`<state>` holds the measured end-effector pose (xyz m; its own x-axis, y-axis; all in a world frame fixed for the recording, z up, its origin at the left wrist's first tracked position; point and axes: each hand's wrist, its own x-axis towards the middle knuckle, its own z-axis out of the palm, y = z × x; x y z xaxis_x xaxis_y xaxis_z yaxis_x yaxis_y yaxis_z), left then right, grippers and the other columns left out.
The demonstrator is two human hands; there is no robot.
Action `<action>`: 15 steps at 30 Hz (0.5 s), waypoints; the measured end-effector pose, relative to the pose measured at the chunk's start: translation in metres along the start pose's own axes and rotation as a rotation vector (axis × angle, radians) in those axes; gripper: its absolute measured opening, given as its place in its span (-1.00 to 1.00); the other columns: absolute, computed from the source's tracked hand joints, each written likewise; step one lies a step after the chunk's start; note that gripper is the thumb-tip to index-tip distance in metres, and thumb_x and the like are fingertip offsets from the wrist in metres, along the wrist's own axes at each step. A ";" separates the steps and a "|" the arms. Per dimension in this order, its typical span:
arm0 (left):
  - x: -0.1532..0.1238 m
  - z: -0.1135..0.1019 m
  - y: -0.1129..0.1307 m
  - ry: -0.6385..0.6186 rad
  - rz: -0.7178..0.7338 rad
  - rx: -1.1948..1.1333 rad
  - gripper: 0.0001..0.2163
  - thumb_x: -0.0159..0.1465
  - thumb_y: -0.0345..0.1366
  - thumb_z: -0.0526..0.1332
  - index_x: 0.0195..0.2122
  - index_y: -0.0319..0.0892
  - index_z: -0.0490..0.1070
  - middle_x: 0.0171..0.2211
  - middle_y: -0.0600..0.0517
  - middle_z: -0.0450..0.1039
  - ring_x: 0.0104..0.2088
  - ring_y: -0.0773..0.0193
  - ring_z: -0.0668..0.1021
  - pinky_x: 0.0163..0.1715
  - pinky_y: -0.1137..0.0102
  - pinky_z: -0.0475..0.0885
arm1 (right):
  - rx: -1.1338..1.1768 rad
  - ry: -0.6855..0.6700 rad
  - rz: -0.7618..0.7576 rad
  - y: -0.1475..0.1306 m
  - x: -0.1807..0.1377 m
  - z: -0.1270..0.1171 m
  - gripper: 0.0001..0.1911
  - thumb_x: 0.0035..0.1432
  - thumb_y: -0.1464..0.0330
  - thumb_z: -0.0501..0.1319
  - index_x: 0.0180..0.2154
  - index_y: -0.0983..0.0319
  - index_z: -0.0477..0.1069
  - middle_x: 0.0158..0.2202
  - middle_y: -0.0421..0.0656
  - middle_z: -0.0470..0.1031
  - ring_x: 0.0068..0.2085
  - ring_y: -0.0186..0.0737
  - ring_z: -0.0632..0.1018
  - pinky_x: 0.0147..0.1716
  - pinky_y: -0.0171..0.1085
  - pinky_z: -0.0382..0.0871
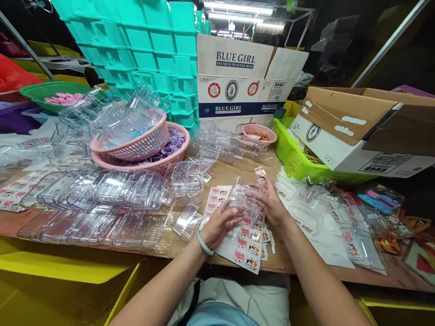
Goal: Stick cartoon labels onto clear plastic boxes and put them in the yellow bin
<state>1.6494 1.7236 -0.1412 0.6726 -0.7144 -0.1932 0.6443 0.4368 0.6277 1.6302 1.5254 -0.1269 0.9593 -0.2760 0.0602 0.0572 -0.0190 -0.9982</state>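
Observation:
My left hand, with a pale band at its wrist, has its fingers round a clear plastic box. On the far side of the box, my right hand pinches a small cat sticker that sticks up past its fingertips. Its other fingers reach across the box, and whether they press on it I cannot tell. Under both hands lie sticker sheets printed with pink lettering and cartoon cats. A clear plastic piece rests left of the sheets.
Rows of clear boxes cover the left side. Behind them stand stacked pink baskets and teal crates. A beer carton, a green basket and an open carton border the back right. Stickered packs lie rightward.

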 end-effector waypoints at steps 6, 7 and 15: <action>-0.008 -0.005 -0.004 0.114 0.124 -0.073 -0.60 0.08 -0.34 0.35 -0.07 -0.12 0.28 -0.23 0.01 0.47 -0.15 0.25 0.54 -0.02 0.28 0.36 | -0.366 0.327 -0.405 0.020 0.052 -0.010 0.02 -0.11 0.18 0.39 0.26 0.08 -0.17 0.20 0.03 0.12 0.11 -0.07 0.38 0.10 -0.02 0.31; -0.010 -0.005 -0.004 0.129 0.148 -0.052 -0.63 0.07 -0.36 0.35 -0.10 -0.13 0.31 -0.19 0.01 0.45 -0.14 0.28 0.52 -0.05 0.33 0.36 | -0.492 0.316 -0.455 0.026 0.059 -0.012 0.00 -0.10 0.19 0.38 0.26 0.09 -0.15 0.21 0.04 0.10 0.15 -0.06 0.33 0.15 -0.01 0.24; -0.025 -0.001 0.003 0.231 0.161 0.105 -0.53 0.10 -0.31 0.34 0.03 -0.03 0.25 -0.19 0.05 0.33 -0.17 0.32 0.46 -0.06 0.34 0.33 | -0.622 0.417 -0.514 0.004 0.023 -0.002 -0.33 -0.05 0.12 0.36 0.09 0.15 0.28 0.12 -0.03 0.25 0.17 -0.03 0.30 0.18 0.00 0.16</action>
<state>1.6349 1.7433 -0.1349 0.8358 -0.4921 -0.2435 0.4896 0.4672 0.7362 1.6523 1.5169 -0.1291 0.6715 -0.4134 0.6150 0.1747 -0.7182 -0.6735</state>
